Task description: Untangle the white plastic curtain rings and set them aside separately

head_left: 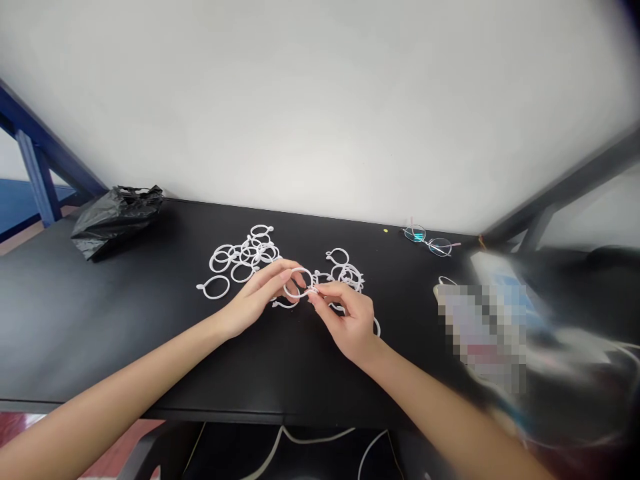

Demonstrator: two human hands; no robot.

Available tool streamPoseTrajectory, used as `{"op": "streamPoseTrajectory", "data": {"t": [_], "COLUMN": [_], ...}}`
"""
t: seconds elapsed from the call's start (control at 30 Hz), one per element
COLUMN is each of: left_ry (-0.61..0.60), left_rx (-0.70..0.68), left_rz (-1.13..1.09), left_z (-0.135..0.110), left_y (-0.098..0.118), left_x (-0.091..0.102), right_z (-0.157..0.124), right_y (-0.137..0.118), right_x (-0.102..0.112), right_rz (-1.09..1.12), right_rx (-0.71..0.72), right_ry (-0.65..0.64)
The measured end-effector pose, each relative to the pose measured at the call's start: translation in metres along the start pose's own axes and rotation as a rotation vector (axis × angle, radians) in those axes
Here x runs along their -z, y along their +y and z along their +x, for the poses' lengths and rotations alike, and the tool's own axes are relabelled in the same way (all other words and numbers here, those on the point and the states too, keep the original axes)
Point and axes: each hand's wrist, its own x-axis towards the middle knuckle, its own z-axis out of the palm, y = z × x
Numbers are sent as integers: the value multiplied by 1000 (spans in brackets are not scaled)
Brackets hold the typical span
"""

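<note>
Between my two hands, just above the black table, is a white curtain ring point(299, 270). My left hand point(267, 285) pinches its left side between thumb and fingers. At the ring's right side, where a small part sticks out, the fingertips of my right hand point(347, 310) are closed on it; they hide that part. To the left of my hands lies a loose pile of white rings point(243, 271), each with a small eyelet. Behind my right hand is a second group of similar rings point(351, 275), partly covered by the hand.
A crumpled black plastic bag point(117, 217) lies at the back left of the black table point(150, 353). Eyeglasses point(440, 247) rest at the back right. Nearer on the right are a pixelated, phone-like object point(480, 333) and a white cable. A white wall point(320, 120) stands behind the table.
</note>
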Motion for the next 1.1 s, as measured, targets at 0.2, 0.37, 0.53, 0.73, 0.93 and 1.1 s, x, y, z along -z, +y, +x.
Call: {"op": "streamPoseTrajectory", "data": {"t": [0.2, 0.37, 0.53, 0.73, 0.93, 1.1], "left_ry": [-32, 25, 77, 51, 51, 39], "left_rx": [-373, -517, -543, -517, -458, -450], "left_rz": [700, 816, 866, 836, 815, 808], "left_z": [-10, -11, -11, -10, -11, -11], "left_y": [-5, -9, -4, -3, -8, -5], "left_x": [0, 1, -1, -2, -1, -1], "right_z": [0, 2, 3, -1, -2, -2], "right_y": [-2, -5, -11, -14, -13, -14], "right_x": [-1, 0, 0, -1, -1, -1], "right_rz": [131, 161, 195, 197, 201, 197], "right_rx": [-51, 35, 45, -16, -25, -28], "right_ry": [-122, -155, -171, -132, -132, -127]}}
